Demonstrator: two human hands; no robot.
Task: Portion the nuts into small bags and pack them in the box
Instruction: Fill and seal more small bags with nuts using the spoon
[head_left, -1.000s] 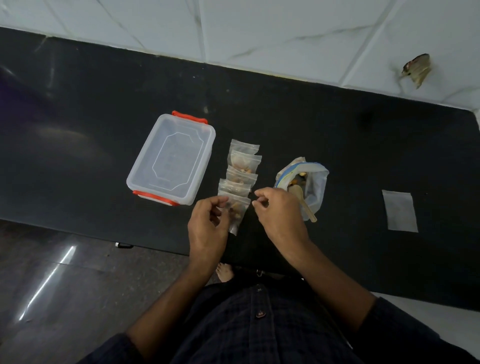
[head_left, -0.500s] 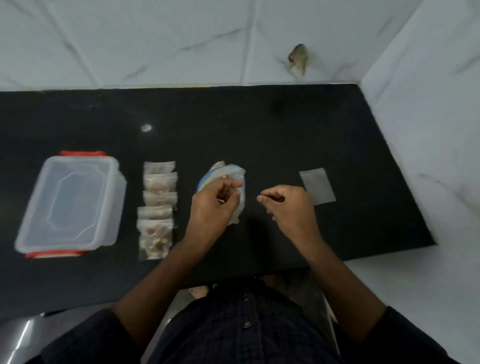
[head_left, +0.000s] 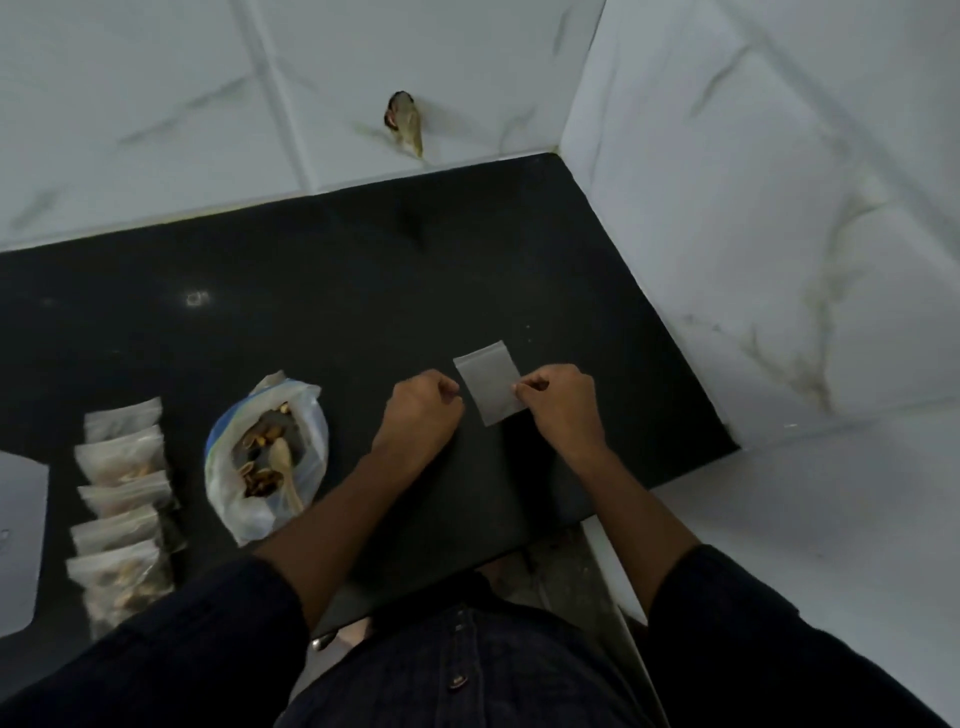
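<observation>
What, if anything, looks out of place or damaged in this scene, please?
One thing: a ragged broken hole in the white wall tile above the black counter. The nut bags look tidy and nothing is spilled.

Empty bag (head_left: 491, 383): flat on the black counter (head_left: 337, 291), at 1 o'clock.
Right hand (head_left: 561, 402): pinches its right edge.
Left hand (head_left: 423, 410): curled, at its left edge.
Nut bag (head_left: 267, 457): open, spoon (head_left: 284, 467) inside, at 9 o'clock.
Filled bags (head_left: 122, 499): overlapping row, far left.
</observation>
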